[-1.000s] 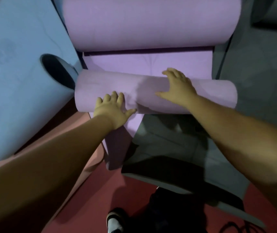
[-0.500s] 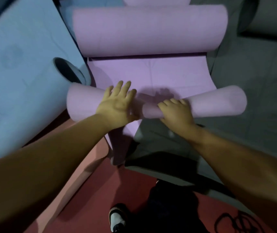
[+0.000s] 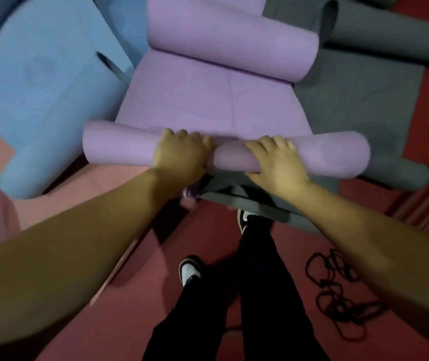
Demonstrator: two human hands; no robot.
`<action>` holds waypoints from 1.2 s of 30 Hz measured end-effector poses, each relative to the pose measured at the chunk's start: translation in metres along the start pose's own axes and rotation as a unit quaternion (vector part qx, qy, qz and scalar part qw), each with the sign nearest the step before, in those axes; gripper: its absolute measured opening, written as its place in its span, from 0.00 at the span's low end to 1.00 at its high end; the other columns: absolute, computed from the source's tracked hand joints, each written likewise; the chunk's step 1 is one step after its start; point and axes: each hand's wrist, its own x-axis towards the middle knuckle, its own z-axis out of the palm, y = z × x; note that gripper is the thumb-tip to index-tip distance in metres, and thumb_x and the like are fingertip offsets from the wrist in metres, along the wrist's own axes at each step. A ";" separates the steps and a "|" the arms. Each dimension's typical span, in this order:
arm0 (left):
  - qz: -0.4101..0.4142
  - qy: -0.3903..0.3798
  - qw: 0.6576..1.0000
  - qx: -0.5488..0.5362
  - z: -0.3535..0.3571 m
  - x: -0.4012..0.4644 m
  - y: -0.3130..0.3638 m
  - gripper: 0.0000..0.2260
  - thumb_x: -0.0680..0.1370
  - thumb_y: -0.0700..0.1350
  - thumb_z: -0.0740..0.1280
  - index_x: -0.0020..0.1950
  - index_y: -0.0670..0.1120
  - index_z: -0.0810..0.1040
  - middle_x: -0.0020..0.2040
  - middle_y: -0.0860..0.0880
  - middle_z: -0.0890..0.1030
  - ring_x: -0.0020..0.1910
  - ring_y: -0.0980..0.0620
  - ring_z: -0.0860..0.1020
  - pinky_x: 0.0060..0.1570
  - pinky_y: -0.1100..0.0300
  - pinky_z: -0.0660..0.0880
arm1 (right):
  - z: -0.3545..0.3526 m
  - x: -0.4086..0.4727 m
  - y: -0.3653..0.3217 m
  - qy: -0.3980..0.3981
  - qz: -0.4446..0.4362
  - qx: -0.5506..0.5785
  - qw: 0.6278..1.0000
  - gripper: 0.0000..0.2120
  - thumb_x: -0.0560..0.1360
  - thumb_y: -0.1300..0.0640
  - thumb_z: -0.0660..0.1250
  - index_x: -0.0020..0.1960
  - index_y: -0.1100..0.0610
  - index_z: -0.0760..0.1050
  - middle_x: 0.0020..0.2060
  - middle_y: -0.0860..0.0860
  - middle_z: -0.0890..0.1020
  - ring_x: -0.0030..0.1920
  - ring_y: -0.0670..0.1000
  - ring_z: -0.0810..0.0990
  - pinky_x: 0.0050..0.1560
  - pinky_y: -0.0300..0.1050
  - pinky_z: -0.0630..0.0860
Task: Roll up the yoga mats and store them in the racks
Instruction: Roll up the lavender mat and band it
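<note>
Rolling has only begun on the purple yoga mat (image 3: 208, 100). Its near end is a small roll (image 3: 119, 148) by the person's feet, its far end is curled up too, and the flat middle lies between them on the floor. Blue mat (image 3: 39, 87) and grey mat (image 3: 364, 95) lie beside it, not stored. No rack shows. Both arms reach forward. Left hand (image 3: 179, 157) and right hand (image 3: 276, 162) sit on the roll, fingers curled over its top, gripping it.
</note>
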 end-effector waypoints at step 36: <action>-0.100 0.145 0.984 -0.023 0.125 -0.203 0.174 0.12 0.75 0.53 0.68 0.52 0.46 0.77 0.50 0.44 0.82 0.51 0.40 0.79 0.46 0.51 0.71 | 0.039 -0.255 -0.063 0.004 0.017 -0.029 0.999 0.21 0.68 0.53 0.73 0.58 0.58 0.72 0.55 0.57 0.73 0.57 0.60 0.71 0.40 0.51 0.72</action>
